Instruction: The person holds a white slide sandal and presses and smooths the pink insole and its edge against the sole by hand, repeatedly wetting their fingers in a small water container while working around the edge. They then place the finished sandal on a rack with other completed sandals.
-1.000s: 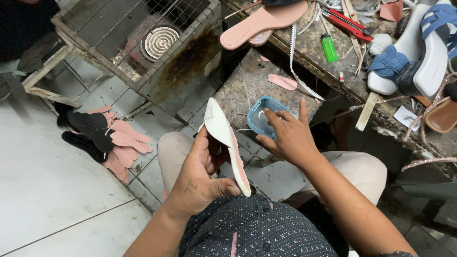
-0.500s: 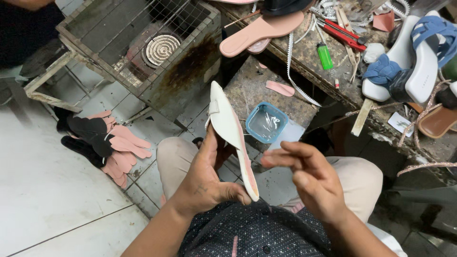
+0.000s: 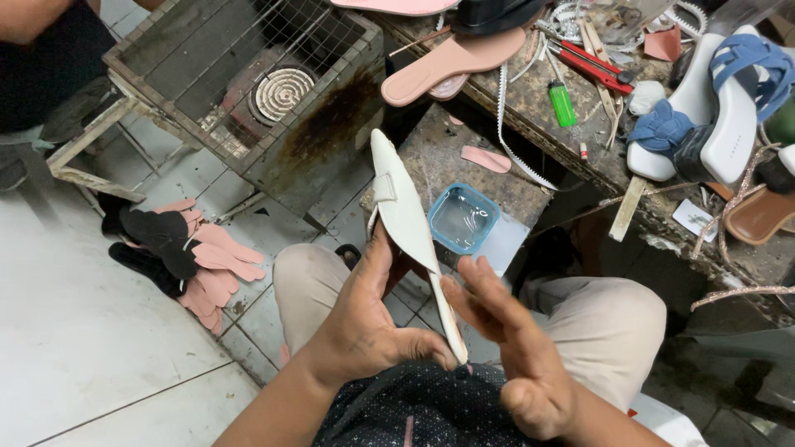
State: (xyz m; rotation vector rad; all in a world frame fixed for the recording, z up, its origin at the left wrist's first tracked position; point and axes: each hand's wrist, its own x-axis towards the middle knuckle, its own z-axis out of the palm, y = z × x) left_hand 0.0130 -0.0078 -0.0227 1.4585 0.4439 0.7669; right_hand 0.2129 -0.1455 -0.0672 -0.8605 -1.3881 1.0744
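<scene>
My left hand point(image 3: 368, 327) grips a white shoe insole point(image 3: 402, 219) near its heel end, holding it on edge above my lap with the toe pointing away. A small white strap piece sits on its upper part. My right hand point(image 3: 513, 352) is beside the insole's lower edge with the fingers stretched out and touching or nearly touching it, holding nothing. Just beyond the insole a small blue square container point(image 3: 462, 218) with clear liquid rests on a stone block point(image 3: 431, 161).
A rusty wire-mesh box with a coil heater point(image 3: 281, 91) stands at the upper left. Pink and black insoles point(image 3: 195, 257) lie stacked on the tiled floor. The cluttered workbench point(image 3: 580, 124) holds a pink sole, red pliers, a green lighter and blue-strapped white sandals point(image 3: 720, 108).
My right hand has left the blue container and come back toward me, now alongside the insole's lower edge. The left hand has kept its hold and raised the insole slightly.
</scene>
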